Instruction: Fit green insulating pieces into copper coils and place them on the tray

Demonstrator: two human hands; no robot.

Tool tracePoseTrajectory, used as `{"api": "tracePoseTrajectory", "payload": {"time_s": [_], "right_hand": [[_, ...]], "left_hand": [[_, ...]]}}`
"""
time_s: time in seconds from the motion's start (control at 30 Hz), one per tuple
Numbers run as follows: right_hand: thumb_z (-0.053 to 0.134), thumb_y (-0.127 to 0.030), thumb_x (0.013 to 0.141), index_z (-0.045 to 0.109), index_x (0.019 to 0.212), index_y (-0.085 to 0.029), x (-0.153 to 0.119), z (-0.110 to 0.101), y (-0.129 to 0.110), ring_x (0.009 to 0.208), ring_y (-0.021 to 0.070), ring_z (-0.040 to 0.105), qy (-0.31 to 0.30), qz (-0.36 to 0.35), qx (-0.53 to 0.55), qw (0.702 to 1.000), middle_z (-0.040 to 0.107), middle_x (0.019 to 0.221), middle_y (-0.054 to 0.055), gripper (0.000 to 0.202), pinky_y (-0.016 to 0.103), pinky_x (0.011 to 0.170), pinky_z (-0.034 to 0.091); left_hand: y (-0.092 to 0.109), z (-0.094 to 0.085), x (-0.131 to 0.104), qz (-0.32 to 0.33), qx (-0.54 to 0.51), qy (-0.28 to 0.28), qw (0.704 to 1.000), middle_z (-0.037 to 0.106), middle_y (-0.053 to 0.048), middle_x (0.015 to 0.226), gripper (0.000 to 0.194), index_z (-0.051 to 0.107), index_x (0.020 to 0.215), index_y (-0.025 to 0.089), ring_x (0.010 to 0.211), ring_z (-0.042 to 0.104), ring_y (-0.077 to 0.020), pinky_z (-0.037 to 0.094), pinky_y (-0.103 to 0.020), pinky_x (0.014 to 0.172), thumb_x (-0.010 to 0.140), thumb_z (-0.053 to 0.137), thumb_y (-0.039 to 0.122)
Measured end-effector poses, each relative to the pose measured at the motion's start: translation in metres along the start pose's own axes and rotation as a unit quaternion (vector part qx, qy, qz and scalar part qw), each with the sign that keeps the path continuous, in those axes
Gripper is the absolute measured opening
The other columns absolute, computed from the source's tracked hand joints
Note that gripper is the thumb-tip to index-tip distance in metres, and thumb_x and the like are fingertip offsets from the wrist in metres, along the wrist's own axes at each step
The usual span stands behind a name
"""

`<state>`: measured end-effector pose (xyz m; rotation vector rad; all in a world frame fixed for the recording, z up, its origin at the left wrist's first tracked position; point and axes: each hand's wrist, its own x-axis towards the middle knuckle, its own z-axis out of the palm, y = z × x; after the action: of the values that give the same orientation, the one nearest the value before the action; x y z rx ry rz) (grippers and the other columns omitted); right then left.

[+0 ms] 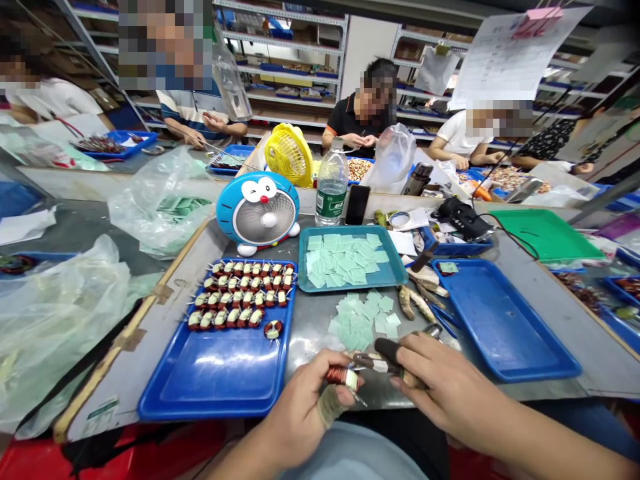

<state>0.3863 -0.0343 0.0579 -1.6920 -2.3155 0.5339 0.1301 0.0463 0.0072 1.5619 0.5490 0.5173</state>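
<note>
My left hand (305, 407) is closed around a copper-wound coil (343, 377) with a pale block on it and thin wire leads. Tape wraps one of its fingertips. In my right hand (443, 377) I grip pliers (385, 355) with dark, thick handles, their metal jaws close to the coil's upper side; contact cannot be made out. Ahead of both hands lies a loose pile of pale green square sheets (357, 320). To the left, a blue tray (215, 377) holds rows of similar coils (233, 297), with a single coil (273, 330) set apart.
A teal tray (353, 288) bears more green sheets. Behind it stand a blue cartoon fan (265, 210), a water bottle (331, 190) and a phone (357, 205). Another blue tray (510, 320) lies right, beside worn hand tools (420, 300). Several people work across the divider.
</note>
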Motion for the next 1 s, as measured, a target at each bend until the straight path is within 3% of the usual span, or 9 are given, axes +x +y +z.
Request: {"api": "tracePoseTrajectory", "payload": {"time_s": [0.3, 0.53, 0.83, 1.0], "right_hand": [[0.05, -0.012, 0.095, 0.052, 0.095, -0.022, -0.006, -0.007, -0.009, 0.082, 0.0234, 0.043, 0.109, -0.028, -0.158, 0.981, 0.057, 0.098, 0.006, 0.01, 0.037, 0.073, 0.03], [0.058, -0.017, 0.096, 0.052, 0.095, -0.022, 0.007, -0.019, -0.001, 0.089, 0.0217, 0.047, 0.02, -0.003, -0.064, 0.998, 0.056, 0.101, 0.004, 0.007, 0.035, 0.077, 0.033], [0.056, -0.018, 0.098, 0.05, 0.089, -0.02, 0.013, -0.022, -0.006, 0.086, 0.0199, 0.048, 0.019, -0.025, -0.016, 0.999, 0.054, 0.096, 0.004, 0.011, 0.033, 0.074, 0.035], [0.055, -0.021, 0.1, 0.049, 0.093, -0.02, 0.013, -0.019, -0.009, 0.089, 0.0205, 0.049, 0.02, -0.014, 0.008, 1.0, 0.054, 0.099, 0.004, 0.009, 0.033, 0.076, 0.037]], "left_hand": [[0.013, 0.007, 0.004, -0.064, -0.003, 0.059, 0.996, 0.064, -0.002, 0.084, 0.044, 0.056, 0.109, 0.02, 0.079, 0.059, -0.0163, 0.044, -0.029, 0.074, 0.099, 0.045, 0.061], [0.012, 0.013, 0.007, -0.035, -0.214, 0.016, 0.976, 0.067, -0.007, 0.093, 0.051, 0.055, 0.109, 0.017, 0.076, 0.061, -0.0147, 0.048, -0.029, 0.075, 0.093, 0.052, 0.065], [0.019, 0.022, 0.012, -0.033, -0.409, 0.004, 0.912, 0.067, -0.005, 0.076, 0.046, 0.054, 0.092, 0.015, 0.057, 0.056, -0.0081, 0.041, -0.02, 0.058, 0.092, 0.058, 0.061], [0.021, 0.023, 0.013, -0.046, -0.421, 0.009, 0.906, 0.067, -0.005, 0.074, 0.046, 0.054, 0.09, 0.014, 0.054, 0.055, -0.0067, 0.041, -0.018, 0.057, 0.092, 0.058, 0.061]]}}
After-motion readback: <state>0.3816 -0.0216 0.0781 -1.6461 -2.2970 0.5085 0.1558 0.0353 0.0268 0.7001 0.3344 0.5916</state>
